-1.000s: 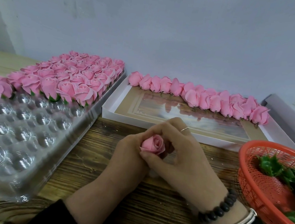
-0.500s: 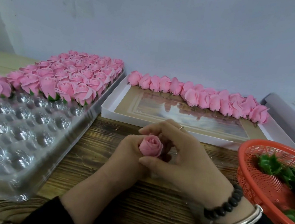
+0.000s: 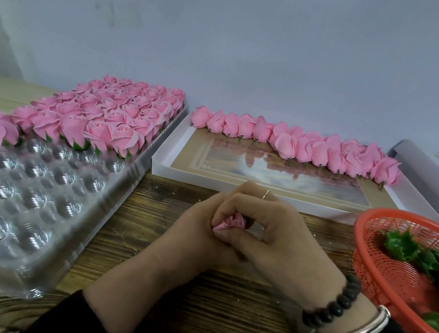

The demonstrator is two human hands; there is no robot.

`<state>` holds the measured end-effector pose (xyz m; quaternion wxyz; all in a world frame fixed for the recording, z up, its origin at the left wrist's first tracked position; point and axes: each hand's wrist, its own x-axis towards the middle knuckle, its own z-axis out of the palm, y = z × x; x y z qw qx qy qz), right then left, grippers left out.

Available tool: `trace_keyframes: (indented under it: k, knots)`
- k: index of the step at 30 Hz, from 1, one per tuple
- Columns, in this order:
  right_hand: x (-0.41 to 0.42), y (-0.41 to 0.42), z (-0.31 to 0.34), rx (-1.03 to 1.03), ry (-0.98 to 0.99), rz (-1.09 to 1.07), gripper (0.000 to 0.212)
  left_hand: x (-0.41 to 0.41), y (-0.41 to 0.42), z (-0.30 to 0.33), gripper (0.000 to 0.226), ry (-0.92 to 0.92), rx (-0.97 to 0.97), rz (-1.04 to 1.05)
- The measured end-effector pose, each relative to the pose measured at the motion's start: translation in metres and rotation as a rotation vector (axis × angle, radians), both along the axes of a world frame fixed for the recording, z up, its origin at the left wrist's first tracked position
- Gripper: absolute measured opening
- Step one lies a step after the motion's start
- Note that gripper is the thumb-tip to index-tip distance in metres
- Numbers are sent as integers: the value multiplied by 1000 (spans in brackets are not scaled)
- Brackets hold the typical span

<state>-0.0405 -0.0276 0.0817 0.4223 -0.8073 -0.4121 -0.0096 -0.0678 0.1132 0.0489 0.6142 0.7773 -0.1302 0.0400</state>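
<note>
A small pink rose head (image 3: 229, 222) sits between both of my hands above the wooden table. My left hand (image 3: 194, 229) grips it from the left and below. My right hand (image 3: 276, 233) curls over it, with thumb and forefinger pinching around the bloom. Most of the flower is hidden by the fingers. A ring shows on the right hand, and bracelets on its wrist.
A clear plastic blister tray (image 3: 31, 199) lies at the left, its far rows filled with pink roses (image 3: 109, 115). A white box lid (image 3: 278, 192) behind the hands carries a row of roses (image 3: 297, 145). An orange basket (image 3: 365, 265) with green leaves (image 3: 421, 257) stands at the right.
The right fingers have closed further over the rose, which now shows less and has tilted. Both hands have stayed in about the same spot.
</note>
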Motion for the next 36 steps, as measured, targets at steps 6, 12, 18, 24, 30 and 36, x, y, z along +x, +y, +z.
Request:
trace_keyframes:
  k: [6,12,18,24,30,36]
  knots:
    - [3,-4,3,228,216,-47,16,0,2,-4,42,80,118,118]
    - [0,2,-3,115,199,11,13,-3,-1,-5,21,10,155,154]
    - [0,1,-4,93,24,16,13,-4,-6,-2,34,-71,82,222]
    - [5,-7,-3,185,150,-57,17,-4,-4,2,54,-22,99,99]
    - [2,2,-6,96,154,6,18,-4,1,4,23,137,86,89]
    - [3,0,-7,55,122,24,20,-6,-3,8,26,157,41,42]
